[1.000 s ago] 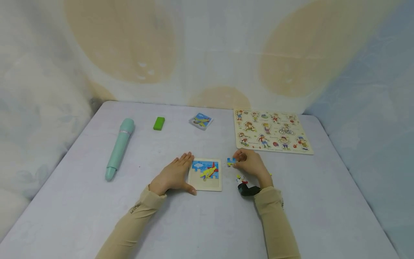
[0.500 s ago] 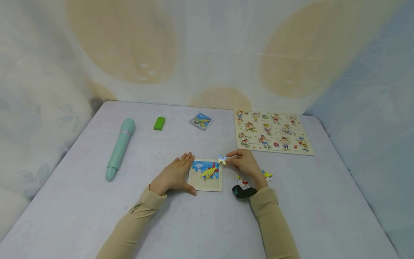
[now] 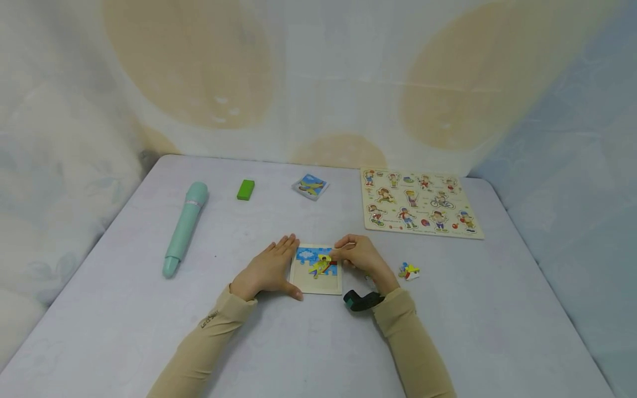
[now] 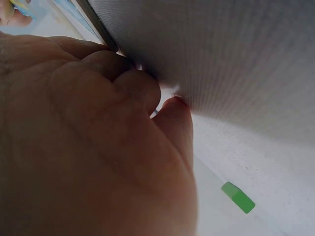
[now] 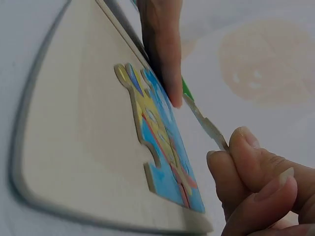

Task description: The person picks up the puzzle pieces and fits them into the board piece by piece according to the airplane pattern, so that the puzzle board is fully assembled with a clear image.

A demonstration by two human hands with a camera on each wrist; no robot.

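Observation:
My left hand (image 3: 270, 267) lies with straight fingers along the left edge of a small square wooden puzzle board (image 3: 318, 284). Blue and yellow airplane pieces (image 5: 162, 137) fill its upper part, while bare wood shows below. Between thumb and fingertips, my right hand (image 3: 364, 258) pinches a jigsaw piece (image 5: 205, 122). In the right wrist view this piece is seen edge-on, raised above the assembled pieces. Loose jigsaw pieces (image 3: 410, 271) lie right of the right wrist; another is partly hidden beneath that wrist.
A mint-green microphone-shaped thing (image 3: 184, 229) lies at the left. Farther back are a green block (image 3: 245, 189) and a small airplane picture square (image 3: 311, 186). A large board with cartoon figures (image 3: 420, 202) lies at the back right. A black wrist camera (image 3: 363, 300) sits on the right wrist.
My right hand has carried the jigsaw piece leftward from beside the puzzle board to over its assembled pieces. Loose pieces at the right have come into view. My left hand has stayed put.

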